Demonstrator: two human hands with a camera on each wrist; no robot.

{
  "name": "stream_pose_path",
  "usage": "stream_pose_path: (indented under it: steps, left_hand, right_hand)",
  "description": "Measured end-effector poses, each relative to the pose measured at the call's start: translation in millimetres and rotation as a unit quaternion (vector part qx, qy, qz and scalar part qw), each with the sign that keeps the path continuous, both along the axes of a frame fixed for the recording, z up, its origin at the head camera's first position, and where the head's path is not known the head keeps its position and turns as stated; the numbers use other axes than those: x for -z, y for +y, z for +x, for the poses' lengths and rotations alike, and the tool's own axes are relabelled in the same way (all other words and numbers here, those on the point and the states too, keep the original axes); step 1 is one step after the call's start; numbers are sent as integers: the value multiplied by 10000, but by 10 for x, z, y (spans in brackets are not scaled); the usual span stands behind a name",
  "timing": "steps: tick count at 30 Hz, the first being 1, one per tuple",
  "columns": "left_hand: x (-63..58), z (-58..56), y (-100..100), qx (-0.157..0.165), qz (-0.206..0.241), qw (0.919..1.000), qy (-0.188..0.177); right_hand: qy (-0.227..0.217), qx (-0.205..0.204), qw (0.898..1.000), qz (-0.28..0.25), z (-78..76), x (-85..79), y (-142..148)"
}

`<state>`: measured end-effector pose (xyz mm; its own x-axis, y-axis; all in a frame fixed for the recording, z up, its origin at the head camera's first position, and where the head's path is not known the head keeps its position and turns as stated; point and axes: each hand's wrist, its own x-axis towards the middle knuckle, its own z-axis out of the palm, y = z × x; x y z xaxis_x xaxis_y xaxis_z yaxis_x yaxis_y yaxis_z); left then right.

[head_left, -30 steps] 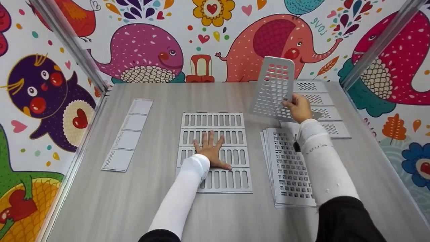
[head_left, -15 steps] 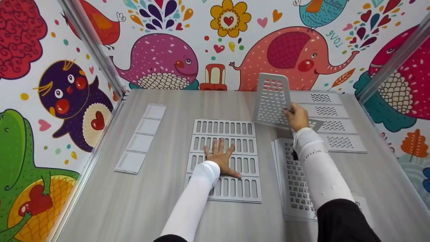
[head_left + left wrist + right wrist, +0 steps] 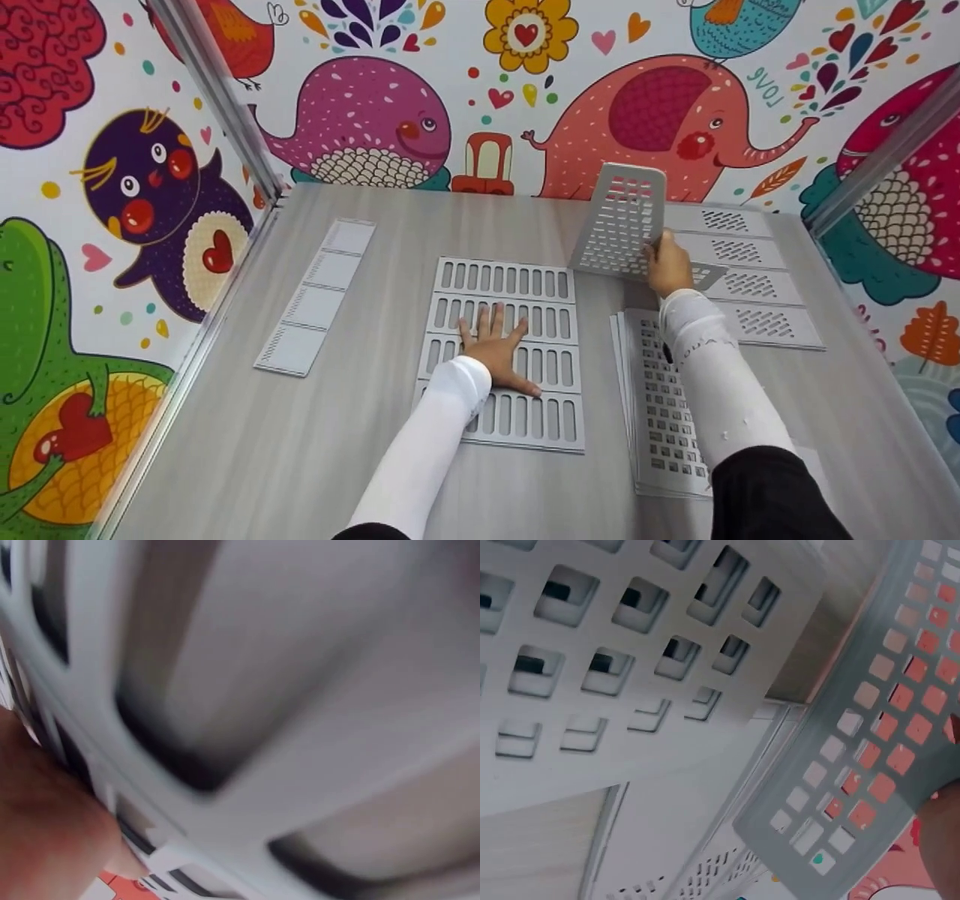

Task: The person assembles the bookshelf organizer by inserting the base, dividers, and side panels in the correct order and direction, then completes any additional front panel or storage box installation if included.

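A grey slotted panel (image 3: 525, 299), marked off in rows of long rounded slots, lies flat in the middle of the table. My left hand (image 3: 495, 356) rests on it with fingers spread; its slots also fill the left wrist view. To the right, my right hand (image 3: 670, 266) grips a grey panel with rows of square holes (image 3: 622, 225), which stands tilted up. This panel's lower left corner is close to the slotted panel's back right corner; contact cannot be told. Below the right arm lies a stack of square-holed panels (image 3: 641, 442), partly covered by the sleeve.
Several panels with slanted slots (image 3: 761, 285) lie at the back right. At the left is a narrow strip of plain segments (image 3: 311, 307). Printed walls (image 3: 495, 97) and metal posts (image 3: 225, 97) border the table (image 3: 225, 450).
The head view has shifted. The raised square-holed panel has come slightly lower and left, nearer the slotted panel's corner. My left hand stays spread in the same place on the slotted panel.
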<state>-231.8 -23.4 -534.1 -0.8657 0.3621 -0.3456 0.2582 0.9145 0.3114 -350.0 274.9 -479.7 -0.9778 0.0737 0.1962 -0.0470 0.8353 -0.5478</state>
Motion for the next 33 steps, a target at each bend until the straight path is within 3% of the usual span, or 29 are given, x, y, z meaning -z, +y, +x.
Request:
stream_pose_path:
  steps: [5,10,15,20,27,31,33]
  left_hand:
    - [-9,10,69,54,69,9999,124]
    - [-14,55,153,135,32,9998,172]
    - [-18,100,278,288,251,9992,85]
    - [-28,121,369,319,173,9993,98]
    - [-25,141,399,516,165,9984,177]
    - [9,141,401,581,229,9978,204]
    - [1,123,404,616,320,9974,193]
  right_hand:
    - [179,311,9993,-143,3,-10,30]
    - [215,-26,9996,-179,4,15,-102]
    - [92,-193,9997,-105,-10,-1,-465]
    - [-20,-358,9993,-85,-62,-33,-955]
    - [-536,-263,9982,-32,-89,-91,-1576]
    - [-820,-183,9965,21,-128,-145,-1658]
    - [-1021,-348,9941,-118,-133,-182,-1626]
